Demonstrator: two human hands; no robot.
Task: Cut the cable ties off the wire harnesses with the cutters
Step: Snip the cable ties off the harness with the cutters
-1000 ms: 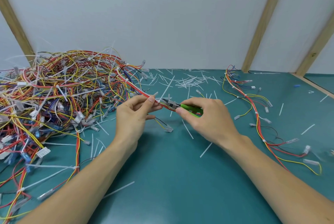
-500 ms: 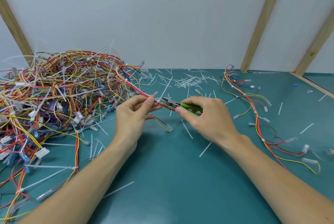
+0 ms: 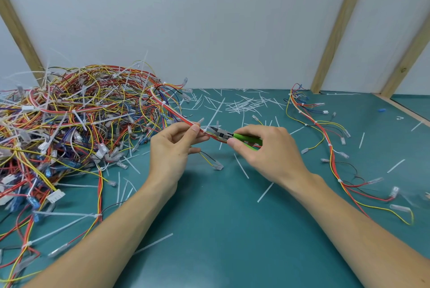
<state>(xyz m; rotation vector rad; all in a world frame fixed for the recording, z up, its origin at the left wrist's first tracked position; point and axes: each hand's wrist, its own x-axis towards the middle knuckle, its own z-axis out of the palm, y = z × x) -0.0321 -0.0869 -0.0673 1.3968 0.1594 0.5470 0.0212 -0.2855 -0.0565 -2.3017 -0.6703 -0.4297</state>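
Above the surface (image 3: 221, 229) | our left hand (image 3: 173, 148) pinches harness (image 3: 183, 120) | our right hand (image 3: 267, 148) grips cutters (image 3: 224, 134) at a tie

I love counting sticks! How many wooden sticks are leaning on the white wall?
4: one at the far left, one right of middle, one at the far right edge, one low strip along the table's right edge.

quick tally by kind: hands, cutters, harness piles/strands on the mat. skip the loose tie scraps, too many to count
Hands: 2, the left hand and the right hand
Cutters: 1, the green cutters
Harness groups: 3, the big pile, the held harness, the harness on the right
Total: 6
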